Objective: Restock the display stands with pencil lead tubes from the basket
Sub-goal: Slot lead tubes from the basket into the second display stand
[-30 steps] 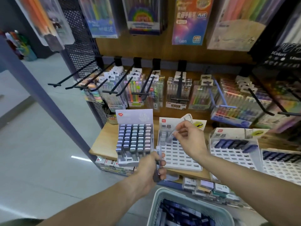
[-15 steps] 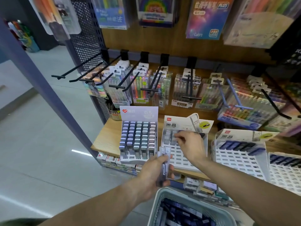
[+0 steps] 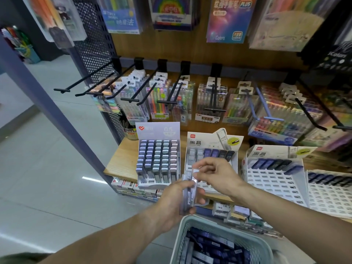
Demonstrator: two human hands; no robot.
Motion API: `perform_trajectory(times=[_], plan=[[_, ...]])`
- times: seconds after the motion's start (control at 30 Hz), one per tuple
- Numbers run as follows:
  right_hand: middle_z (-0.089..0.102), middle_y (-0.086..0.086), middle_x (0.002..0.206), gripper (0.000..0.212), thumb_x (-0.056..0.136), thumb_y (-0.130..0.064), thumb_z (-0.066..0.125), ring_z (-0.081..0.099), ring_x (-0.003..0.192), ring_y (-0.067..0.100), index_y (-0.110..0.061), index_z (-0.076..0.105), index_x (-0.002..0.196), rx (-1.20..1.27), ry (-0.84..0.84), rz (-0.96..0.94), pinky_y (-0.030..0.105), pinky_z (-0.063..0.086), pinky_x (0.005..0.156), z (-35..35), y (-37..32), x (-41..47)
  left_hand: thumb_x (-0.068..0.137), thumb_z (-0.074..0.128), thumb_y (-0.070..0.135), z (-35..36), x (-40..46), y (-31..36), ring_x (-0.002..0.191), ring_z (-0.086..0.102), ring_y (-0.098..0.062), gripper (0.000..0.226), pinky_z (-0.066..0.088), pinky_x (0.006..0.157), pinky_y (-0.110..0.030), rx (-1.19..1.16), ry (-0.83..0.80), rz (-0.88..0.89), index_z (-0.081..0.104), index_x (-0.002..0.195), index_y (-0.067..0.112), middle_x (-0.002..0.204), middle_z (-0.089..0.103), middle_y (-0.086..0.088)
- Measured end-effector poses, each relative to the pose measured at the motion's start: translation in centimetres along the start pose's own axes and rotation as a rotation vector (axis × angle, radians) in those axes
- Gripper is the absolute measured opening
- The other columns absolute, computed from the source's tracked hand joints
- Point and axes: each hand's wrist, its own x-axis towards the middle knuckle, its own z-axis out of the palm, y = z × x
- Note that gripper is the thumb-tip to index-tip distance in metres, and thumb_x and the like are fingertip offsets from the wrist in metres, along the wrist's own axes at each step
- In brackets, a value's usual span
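While the left hand (image 3: pixel 178 201) is clutching a small bundle of pale pencil lead tubes (image 3: pixel 189 193) upright in its curled fingers, the likeliest mishap in the head view is one tube dragging its neighbours out as it is drawn upward, since they are sitting tight against one another and would be dropping toward the floor or back into the basket (image 3: pixel 185 227) directly beneath. The right hand (image 3: pixel 217 175) is reaching in from the right and pinching the top of one tube between thumb and fingertips, so both hands are grasping the same bundle and are nearly touching; motion blur is hiding exactly how many tubes the bundle is holding. A second risk is misplacing the tube: the middle display stand (image 3: pixel 211 149) just behind the hands is showing only a partly filled top row and many open slots below, and a tilted tube could be jamming against a slot edge or landing in the wrong row. The full stand of grey and lilac tubes (image 3: pixel 159 159) is standing just to the left on the wooden shelf (image 3: pixel 122 162), near enough for a stray elbow or sleeve to be knocking it. More dark tubes (image 3: pixel 209 246) are lying loose in the basket below, with two further stands (image 3: pixel 274 168) well to the right.
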Motion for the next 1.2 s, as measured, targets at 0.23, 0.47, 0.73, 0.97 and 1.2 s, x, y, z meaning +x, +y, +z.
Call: perform_trajectory(times=[0.23, 0.47, 0.73, 0.97, 1.2], plan=[[0.074, 0.012, 0.079, 0.018, 0.082, -0.011, 0.082, 0.067, 0.068, 0.018, -0.014, 0.075, 0.098, 0.194, 0.098, 0.013, 0.027, 0.058, 0.069, -1.5, -0.5, -1.0, 0.102, 0.054, 0.021, -0.1, -0.2, -0.8, 0.056, 0.056, -0.018, 0.027, 0.035, 0.042, -0.024, 0.008, -0.040, -0.027, 0.049, 0.125, 0.007, 0.083, 0.069, -0.007], [0.077, 0.007, 0.092, 0.025, 0.082, -0.011, 0.082, 0.072, 0.086, 0.019, -0.012, 0.072, 0.106, 0.234, -0.050, -0.007, 0.033, 0.059, 0.077, -2.3, -0.9, -1.0, 0.095, 0.052, 0.021, -0.4, 0.1, -0.1, 0.040, 0.028, -0.010, 0.018, 0.019, 0.034, -0.021, -0.113, -0.156, -0.075, 0.055, 0.110, 0.012, 0.067, 0.050, 0.000], [0.073, 0.014, 0.085, 0.023, 0.079, -0.008, 0.084, 0.069, 0.072, 0.026, -0.008, 0.072, 0.098, 0.258, 0.052, -0.010, 0.035, 0.062, 0.074, -1.4, -0.4, -0.1, 0.098, 0.055, 0.025, -0.9, 0.4, -0.8, 0.045, 0.030, -0.012, 0.031, 0.024, 0.038, -0.021, -0.055, -0.046, -0.050, 0.058, 0.121, 0.004, 0.107, 0.075, -0.014], [0.072, -0.004, 0.077, 0.017, 0.084, -0.011, 0.079, 0.068, 0.074, 0.005, -0.021, 0.067, 0.088, -0.151, 0.361, -0.226, 0.019, 0.057, 0.072, -2.2, 0.5, 2.6, 0.098, 0.061, 0.021, -2.3, 1.5, -1.4, 0.044, 0.039, -0.011, 0.025, 0.028, 0.039, -0.024, 0.084, 0.151, -0.069, 0.067, 0.119, 0.009, 0.086, 0.076, -0.005], [0.071, -0.014, 0.083, 0.012, 0.089, -0.013, 0.075, 0.068, 0.079, -0.001, -0.021, 0.066, 0.093, -0.429, 0.351, -0.454, 0.021, 0.059, 0.076, -0.2, 2.3, 3.9, 0.099, 0.040, 0.019, -2.5, 1.0, -1.4, 0.047, 0.037, -0.013, 0.034, 0.030, 0.041, -0.024, -0.041, 0.012, -0.099, 0.064, 0.115, 0.003, 0.065, 0.052, -0.003]])
